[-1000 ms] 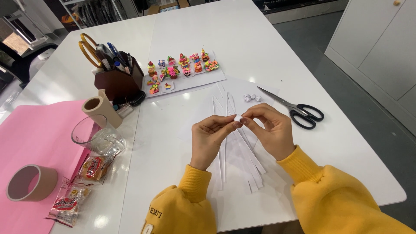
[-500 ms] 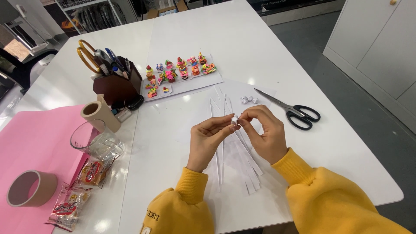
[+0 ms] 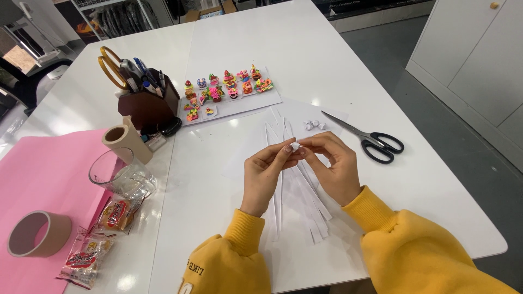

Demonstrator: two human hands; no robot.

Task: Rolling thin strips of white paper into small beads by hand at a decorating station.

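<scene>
My left hand point(image 3: 265, 173) and my right hand point(image 3: 334, 163) meet over the white table point(image 3: 338, 60), and both pinch a small folded piece of white paper point(image 3: 295, 146) between their fingertips. Under the hands lie several long white paper strips point(image 3: 297, 196) on a white sheet. Beyond the right hand, a few tiny folded paper pieces point(image 3: 314, 125) rest on the table. Black-handled scissors point(image 3: 370, 140) lie to the right of the hands, blades pointing to the far left.
A white sheet with several small colourful figures point(image 3: 229, 87) lies further back. On the left are a dark pen holder point(image 3: 146, 103) with pens and yellow scissors, a tape roll point(image 3: 126, 141), a glass point(image 3: 115, 175), snack packets point(image 3: 103, 228), a second tape roll point(image 3: 37, 234) and pink paper point(image 3: 43, 169).
Both hands keep working the small paper piece between the fingertips; they shifted slightly. Nothing else on the table moved.
</scene>
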